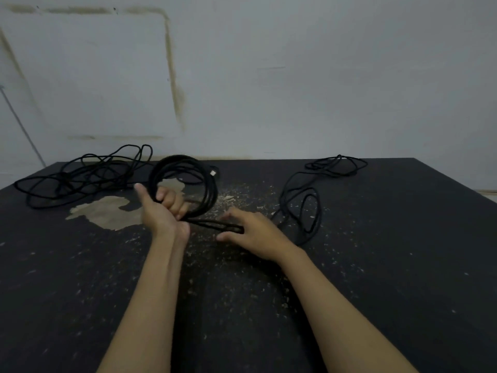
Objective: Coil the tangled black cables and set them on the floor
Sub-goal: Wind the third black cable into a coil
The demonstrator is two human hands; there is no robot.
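Head view, looking down over both forearms at a dark floor [376, 265] flecked with pale dust, we start at the far left, where a tangled black cable [78, 176] lies in a loose heap close to the base of the grey wall [295, 76]. Just in front of that heap we see a bare, pale patch [105, 211] where the dark surface has worn away.

Moving toward the middle, our left hand [158, 208] is raised off the floor with its fingers curled round the bottom of a neat coil [185, 184] of black cable. The thumb stands straight up on the coil's left side. The coil rises upright above the fist as a round loop of several turns, and a small pale connector [213, 172] shows at its upper right edge.

From the underside of that grip a short length of cable runs low and to the right into our right hand [252, 232]. That hand sits close to the floor, palm down, fingers bent over the strand so that the cable passes beneath them; we cannot tell how tightly it holds.

Beyond the right hand, the uncoiled remainder [309, 208] of the cable trails across the floor in wide loops, ending in a looser bunch [338, 165] near the wall at the far right.
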